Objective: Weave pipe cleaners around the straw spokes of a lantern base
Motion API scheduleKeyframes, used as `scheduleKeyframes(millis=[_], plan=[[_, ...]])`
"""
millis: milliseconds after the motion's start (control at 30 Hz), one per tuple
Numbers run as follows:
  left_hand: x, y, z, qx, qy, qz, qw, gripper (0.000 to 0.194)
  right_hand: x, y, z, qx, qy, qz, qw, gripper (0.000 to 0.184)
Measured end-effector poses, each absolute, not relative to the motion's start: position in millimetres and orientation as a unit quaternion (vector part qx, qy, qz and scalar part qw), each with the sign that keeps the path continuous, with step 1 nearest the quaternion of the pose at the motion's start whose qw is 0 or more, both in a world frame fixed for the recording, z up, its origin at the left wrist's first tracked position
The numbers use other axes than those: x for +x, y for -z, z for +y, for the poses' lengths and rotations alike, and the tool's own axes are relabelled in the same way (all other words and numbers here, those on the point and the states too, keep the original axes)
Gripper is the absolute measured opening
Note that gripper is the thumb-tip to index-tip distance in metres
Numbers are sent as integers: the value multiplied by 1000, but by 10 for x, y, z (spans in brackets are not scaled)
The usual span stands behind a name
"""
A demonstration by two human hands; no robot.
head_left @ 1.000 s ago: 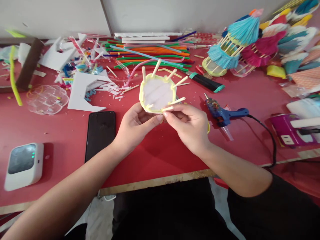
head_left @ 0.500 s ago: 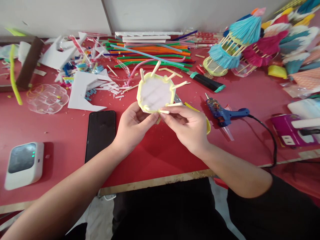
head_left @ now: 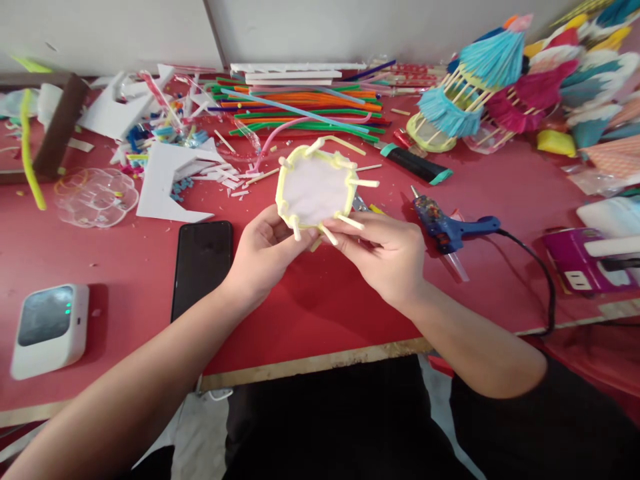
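your left hand is pinching a white, yellow-rimmed, stick-studded rounded panel. your right hand is pinching its near edge.

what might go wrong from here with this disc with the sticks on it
The short sticks around the yellow-edged disc could bend or come loose, since the right hand grips the rim right beside some of them. The glue gun might get dragged if the right forearm snags its black cord, which runs to the edge of the red table.
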State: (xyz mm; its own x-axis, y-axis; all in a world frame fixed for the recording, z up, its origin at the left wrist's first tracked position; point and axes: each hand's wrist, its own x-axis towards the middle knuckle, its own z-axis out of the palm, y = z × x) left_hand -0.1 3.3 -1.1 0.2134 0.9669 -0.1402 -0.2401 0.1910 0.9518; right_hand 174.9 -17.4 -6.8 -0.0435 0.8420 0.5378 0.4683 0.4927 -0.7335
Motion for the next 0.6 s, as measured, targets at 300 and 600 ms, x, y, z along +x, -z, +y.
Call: scheduleKeyframes(millis=[300,600], plan=[[7,-18,43,413,-465,424,659,26,1789,61,-171,-438,-116,-739,498,21],[-3,-31,28,431,-461,419,654,23,1775,42,-190,-437,-77,-741,504,18]])
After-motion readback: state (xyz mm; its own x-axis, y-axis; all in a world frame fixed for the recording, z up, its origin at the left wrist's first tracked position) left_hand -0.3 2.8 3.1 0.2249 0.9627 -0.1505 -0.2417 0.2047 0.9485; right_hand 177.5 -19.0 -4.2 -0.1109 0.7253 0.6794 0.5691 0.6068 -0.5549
